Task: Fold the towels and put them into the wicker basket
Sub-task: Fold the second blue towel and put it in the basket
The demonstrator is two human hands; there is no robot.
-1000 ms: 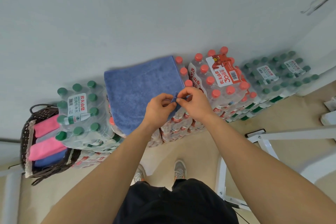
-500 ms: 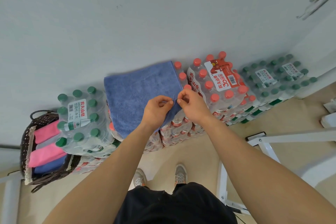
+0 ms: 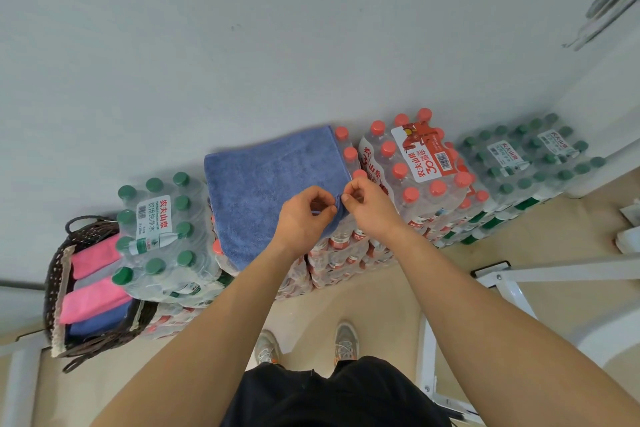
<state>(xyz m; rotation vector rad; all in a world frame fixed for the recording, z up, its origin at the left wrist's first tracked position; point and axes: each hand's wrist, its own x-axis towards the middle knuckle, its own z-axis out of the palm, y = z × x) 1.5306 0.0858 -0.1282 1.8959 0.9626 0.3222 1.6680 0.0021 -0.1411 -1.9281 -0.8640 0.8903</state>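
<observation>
Head view: over the last second very little has moved. The blue towel (image 3: 273, 184) lies spread flat on top of the red-capped bottle packs (image 3: 415, 184) against the wall, as it did a second ago. The left grip (image 3: 304, 215) and right grip (image 3: 372, 210) stay together at its near right corner.

What has changed is small. The fingertips have worked closer, and a little ridge of blue cloth now stands bunched between them. The left grip pinches it between thumb and forefinger, and the right grip pinches the edge just beside it. The rest of the towel has not lifted or creased.

I judge the person is still securing the corner, perhaps lining up or separating its layers, so the fold of this towel has not really begun.

The wicker basket (image 3: 55, 274) sits well to the left, beyond the green-capped bottle pack (image 3: 159, 229). It already holds two pink towels (image 3: 93, 298) and a folded blue towel (image 3: 97, 324) side by side. Part of the task looks done, but this towel still needs folding and carrying across to the basket.
</observation>
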